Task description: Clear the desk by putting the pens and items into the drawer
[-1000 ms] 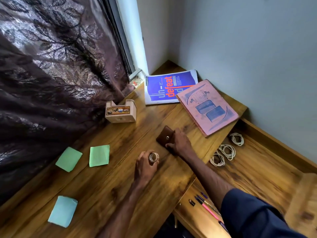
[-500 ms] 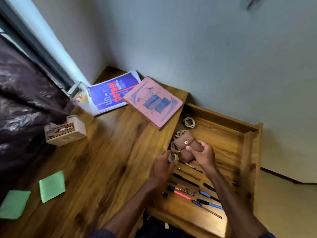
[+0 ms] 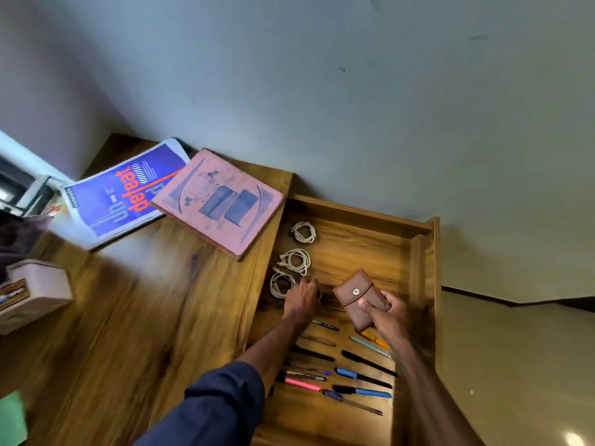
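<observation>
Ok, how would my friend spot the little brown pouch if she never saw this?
Find the open wooden drawer beside the wooden desk. Over its rows of pens, the right hand holds a small brown leather pouch. Unlike the white cable coils and thin pens around it, it is flat, brown and has a round silver snap.

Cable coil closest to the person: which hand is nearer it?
Left. The left hand is right beside the coil; the right hand holds a wallet farther right.

Brown wallet (image 3: pixel 360 299), pink notebook (image 3: pixel 219 201), blue-and-orange magazine (image 3: pixel 122 197), white cables (image 3: pixel 294 260).
</observation>
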{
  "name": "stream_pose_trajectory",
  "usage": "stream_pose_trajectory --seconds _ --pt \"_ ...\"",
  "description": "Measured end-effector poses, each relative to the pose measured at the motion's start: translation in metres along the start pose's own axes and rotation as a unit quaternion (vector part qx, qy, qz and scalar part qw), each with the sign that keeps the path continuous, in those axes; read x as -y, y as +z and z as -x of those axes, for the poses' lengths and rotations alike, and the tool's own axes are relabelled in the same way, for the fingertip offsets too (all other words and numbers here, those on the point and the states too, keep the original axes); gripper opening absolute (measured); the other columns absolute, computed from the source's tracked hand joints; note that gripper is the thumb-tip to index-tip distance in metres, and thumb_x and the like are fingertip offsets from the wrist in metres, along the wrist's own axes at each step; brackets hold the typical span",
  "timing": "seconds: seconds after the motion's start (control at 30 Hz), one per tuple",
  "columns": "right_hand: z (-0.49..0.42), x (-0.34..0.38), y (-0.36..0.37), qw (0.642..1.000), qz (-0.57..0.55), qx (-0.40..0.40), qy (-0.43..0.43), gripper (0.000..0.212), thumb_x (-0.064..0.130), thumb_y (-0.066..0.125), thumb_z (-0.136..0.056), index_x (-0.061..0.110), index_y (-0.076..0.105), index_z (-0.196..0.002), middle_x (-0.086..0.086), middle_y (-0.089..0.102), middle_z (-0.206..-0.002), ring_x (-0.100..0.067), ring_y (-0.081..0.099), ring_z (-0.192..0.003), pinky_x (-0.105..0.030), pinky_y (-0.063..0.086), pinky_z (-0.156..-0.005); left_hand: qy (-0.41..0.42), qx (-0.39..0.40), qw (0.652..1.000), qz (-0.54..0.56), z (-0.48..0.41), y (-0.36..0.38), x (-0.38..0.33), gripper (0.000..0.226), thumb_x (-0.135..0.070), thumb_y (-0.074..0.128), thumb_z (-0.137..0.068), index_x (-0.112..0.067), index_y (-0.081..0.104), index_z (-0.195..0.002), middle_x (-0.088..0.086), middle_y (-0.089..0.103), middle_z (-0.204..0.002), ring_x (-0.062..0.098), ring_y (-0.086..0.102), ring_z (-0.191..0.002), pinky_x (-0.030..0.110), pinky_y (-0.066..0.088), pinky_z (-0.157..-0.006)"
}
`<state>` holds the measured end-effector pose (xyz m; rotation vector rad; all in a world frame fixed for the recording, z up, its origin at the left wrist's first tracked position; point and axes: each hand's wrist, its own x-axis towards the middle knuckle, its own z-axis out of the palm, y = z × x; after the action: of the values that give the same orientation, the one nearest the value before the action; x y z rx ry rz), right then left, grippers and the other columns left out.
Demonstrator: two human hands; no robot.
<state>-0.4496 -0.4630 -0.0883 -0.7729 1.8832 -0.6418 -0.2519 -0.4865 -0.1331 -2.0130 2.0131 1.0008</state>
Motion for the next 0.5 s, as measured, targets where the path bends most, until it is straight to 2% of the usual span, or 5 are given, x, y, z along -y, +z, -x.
stream_pose_trajectory --seconds 0.1,0.2,0.3,0.4,0.5 --pt "-0.013 0.003 -0.003 1.0 -0.002 0.011 0.012 0.05 0.008 0.083 -0.077 0.022 0.061 -0.119 -0.001 0.069 -0.099 -0.024 0.07 -0.092 -0.05 0.062 -0.077 -0.01 -0.008 1.0 -0.025 -0.008 0.008 -0.001 0.066 -0.019 0.07 -0.092 -0.012 0.036 -0.149 0.014 0.046 -0.142 0.031 0.06 -0.119 0.042 0.053 -0.092" --pt "-0.029 0.011 0.002 0.999 -0.011 0.012 0.04 0.05 0.007 0.082 -0.078 0.023 0.058 -0.12 -0.007 0.068 -0.104 -0.021 0.069 -0.086 -0.038 0.062 -0.068 -0.008 -0.004 1.0 -0.019 -0.006 0.011 -0.002 0.065 -0.022 0.072 -0.091 -0.013 0.039 -0.146 0.013 0.048 -0.14 0.029 0.058 -0.12 0.041 0.054 -0.094" --pt "-0.048 0.018 0.015 0.999 0.004 0.005 0.044 0.058 0.016 0.085 -0.076 0.017 0.059 -0.128 -0.011 0.069 -0.117 -0.023 0.071 -0.092 -0.042 0.063 -0.077 -0.004 -0.009 1.0 -0.011 -0.003 0.014 -0.002 0.063 -0.027 0.072 -0.09 -0.014 0.041 -0.144 0.011 0.052 -0.139 0.027 0.056 -0.123 0.04 0.052 -0.097" --pt "-0.063 0.03 0.031 1.0 0.018 0.005 0.016 0.06 0.015 0.081 -0.081 0.008 0.056 -0.135 -0.005 0.065 -0.123 -0.024 0.069 -0.098 -0.035 0.059 -0.082 0.005 -0.024 0.999 -0.028 -0.001 0.014 0.0 0.055 -0.024 0.067 -0.093 -0.012 0.044 -0.142 0.011 0.054 -0.137 0.027 0.054 -0.125 0.039 0.05 -0.099" --pt "-0.081 0.04 0.048 1.0 0.026 0.006 0.007 0.062 0.019 0.079 -0.084 0.005 0.055 -0.138 -0.014 0.066 -0.128 -0.026 0.069 -0.105 -0.039 0.059 -0.089 0.007 -0.04 0.999 -0.034 0.001 0.017 0.002 0.051 -0.02 0.065 -0.094 -0.012 0.045 -0.14 0.011 0.056 -0.134 0.027 0.054 -0.123 0.039 0.051 -0.099"
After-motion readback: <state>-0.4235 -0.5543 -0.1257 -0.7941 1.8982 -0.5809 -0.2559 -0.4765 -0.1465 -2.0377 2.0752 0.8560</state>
